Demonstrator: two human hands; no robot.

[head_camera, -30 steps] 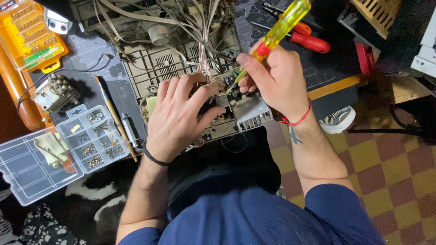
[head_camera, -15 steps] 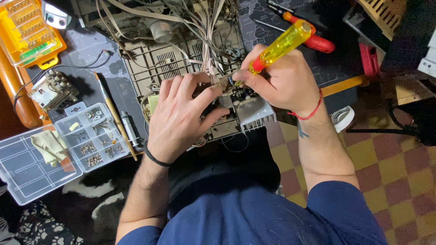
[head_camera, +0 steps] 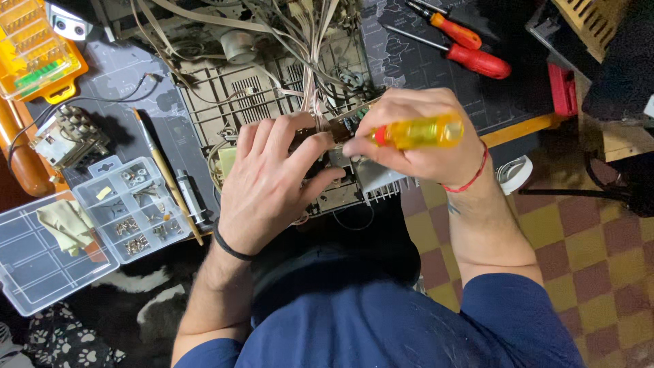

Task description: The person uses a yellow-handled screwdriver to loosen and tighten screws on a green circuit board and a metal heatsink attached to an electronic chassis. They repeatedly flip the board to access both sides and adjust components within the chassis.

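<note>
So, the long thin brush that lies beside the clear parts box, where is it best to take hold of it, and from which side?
Probably at the middle of the brush handle, coming from above. It lies flat and slanted on the dark mat, and its middle shows bare. The parts box sits close on one side and a small grey part on the other, so a sideways approach looks cramped.

Yellow translucent screwdriver: tip hidden behind right hand. Orange plastic bit case cut by left edge.

3 screwdrivers, 2 hands, 1 brush
</note>
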